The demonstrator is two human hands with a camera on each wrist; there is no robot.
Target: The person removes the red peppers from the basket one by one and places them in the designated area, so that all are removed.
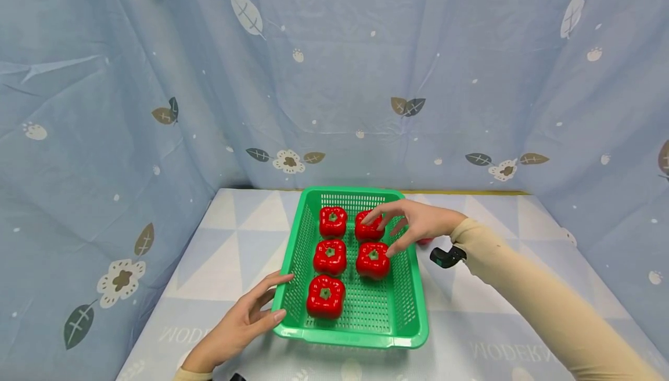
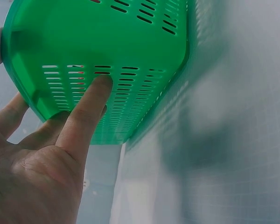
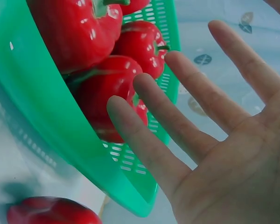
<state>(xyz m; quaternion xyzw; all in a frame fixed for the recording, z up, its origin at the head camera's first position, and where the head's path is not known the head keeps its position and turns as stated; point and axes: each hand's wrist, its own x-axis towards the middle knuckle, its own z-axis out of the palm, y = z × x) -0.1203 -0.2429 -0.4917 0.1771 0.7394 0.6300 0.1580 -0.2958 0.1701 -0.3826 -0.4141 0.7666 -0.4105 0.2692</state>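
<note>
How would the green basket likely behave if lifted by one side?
The green basket would probably hold its shape, since its walls stand straight. Its perforated sides suggest it is light for its size. The glossy red peppers inside might slide if it tips, since gaps show between them.

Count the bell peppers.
6 bell peppers: in the green basket, three on the left, two on the right; one on the table to its right. Others may be hidden.

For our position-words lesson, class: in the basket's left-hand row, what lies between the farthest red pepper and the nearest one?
The middle pepper lies between the farthest pepper and the nearest pepper; the head view shows this.
</note>
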